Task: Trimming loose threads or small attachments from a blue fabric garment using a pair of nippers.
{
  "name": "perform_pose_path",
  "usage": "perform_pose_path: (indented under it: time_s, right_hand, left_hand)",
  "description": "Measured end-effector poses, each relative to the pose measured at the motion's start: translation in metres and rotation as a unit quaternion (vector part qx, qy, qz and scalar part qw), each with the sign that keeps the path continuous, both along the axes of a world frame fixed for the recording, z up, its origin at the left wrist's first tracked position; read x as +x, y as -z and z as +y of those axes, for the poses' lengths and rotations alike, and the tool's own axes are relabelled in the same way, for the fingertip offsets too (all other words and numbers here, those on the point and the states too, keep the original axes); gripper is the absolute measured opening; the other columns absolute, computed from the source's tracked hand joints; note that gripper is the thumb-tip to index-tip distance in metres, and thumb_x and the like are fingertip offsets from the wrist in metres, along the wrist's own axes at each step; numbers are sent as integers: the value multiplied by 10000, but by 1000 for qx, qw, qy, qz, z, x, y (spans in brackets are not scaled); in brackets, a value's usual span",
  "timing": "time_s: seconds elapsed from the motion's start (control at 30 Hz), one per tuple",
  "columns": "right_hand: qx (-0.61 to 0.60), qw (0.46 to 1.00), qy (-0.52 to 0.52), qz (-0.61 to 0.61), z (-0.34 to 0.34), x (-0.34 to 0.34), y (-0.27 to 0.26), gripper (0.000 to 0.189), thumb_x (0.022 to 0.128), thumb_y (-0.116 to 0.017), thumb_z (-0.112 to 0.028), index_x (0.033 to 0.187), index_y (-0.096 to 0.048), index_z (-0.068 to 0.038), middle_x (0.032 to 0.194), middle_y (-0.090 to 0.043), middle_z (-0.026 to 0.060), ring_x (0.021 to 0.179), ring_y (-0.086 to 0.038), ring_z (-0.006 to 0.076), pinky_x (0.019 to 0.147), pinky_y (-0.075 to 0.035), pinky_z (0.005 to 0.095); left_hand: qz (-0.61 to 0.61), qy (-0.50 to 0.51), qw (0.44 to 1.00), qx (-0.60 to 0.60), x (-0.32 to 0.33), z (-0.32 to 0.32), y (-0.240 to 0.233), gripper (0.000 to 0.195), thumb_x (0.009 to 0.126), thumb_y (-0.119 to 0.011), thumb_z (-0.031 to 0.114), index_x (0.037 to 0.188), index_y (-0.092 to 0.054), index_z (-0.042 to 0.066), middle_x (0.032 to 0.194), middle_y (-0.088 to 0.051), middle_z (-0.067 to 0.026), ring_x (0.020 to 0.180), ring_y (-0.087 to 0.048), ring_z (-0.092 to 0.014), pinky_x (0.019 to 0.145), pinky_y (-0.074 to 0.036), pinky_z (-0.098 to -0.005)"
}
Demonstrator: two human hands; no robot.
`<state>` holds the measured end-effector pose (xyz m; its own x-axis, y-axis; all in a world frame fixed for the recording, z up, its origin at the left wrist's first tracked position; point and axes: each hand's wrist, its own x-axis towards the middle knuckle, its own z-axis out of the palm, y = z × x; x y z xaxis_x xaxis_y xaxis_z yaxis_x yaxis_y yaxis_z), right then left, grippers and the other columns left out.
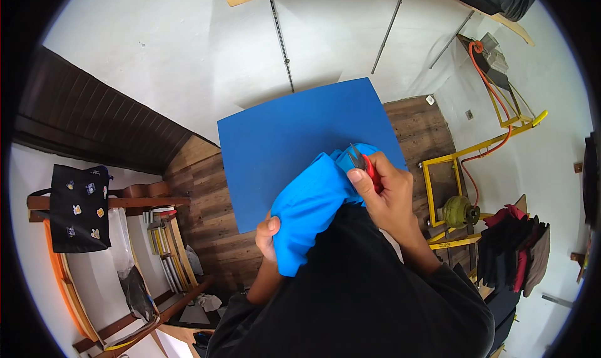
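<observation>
A bright blue piece of cloth [310, 193], perhaps a garment, hangs bunched between my two hands, above the near part of a blue tabletop [291, 128]. My left hand [269, 233] grips its lower left end, thumb on top and the other fingers mostly hidden behind. In my right hand [387, 191] are small thread snips [373, 172] with a red handle. Their dark pointed blades stand apart and face up and left, over a fold at the cloth's upper right. Whether the blades touch the fabric I cannot tell.
To the right stands a yellow metal frame [426, 193] beside a green gas cylinder [458, 212] with an orange hose [504, 109]. Folded clothes [512, 250] hang nearby. At left, a black tote bag [80, 212] hangs on a wooden rack [150, 202].
</observation>
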<state>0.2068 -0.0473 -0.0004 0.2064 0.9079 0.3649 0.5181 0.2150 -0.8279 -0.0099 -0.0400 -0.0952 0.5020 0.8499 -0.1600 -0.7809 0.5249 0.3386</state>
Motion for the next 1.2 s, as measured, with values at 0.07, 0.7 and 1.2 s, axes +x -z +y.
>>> perform_pose_path:
  time_s: [0.07, 0.7, 1.2]
  right_hand:
    - [-11, 1000, -1, -14, -1, 3, -1, 287, 836, -730, -260, 856, -586, -12, 570, -511, 78, 474, -524, 157, 454, -405, 278]
    - [16, 991, -12, -129, -1, -3, 4, 313, 754, -781, -262, 749, -576, -25, 610, -603, 115, 499, -605, 237, 459, -468, 311]
    - [37, 993, -31, -108, 3, -10, 3, 290, 779, -772, -252, 770, -574, -41, 542, -518, 100, 444, -534, 207, 428, -407, 308]
  left_hand:
    - [-20, -9, 1000, -7, -1, 0, 5, 840, 770, -620, 354, 1376, -266, -108, 1326, -436, -300, 1141, -506, -414, 972, -431, -499]
    - [-24, 8, 999, 24, 6, 1, -18, 784, 786, -570, 392, 1312, -336, -140, 1101, -510, -215, 921, -513, -292, 779, -425, -384]
    - [123, 22, 984, 124, 8, 1, -24, 419, 794, -567, 319, 902, -583, -86, 673, -583, -79, 571, -515, -144, 515, -387, -274]
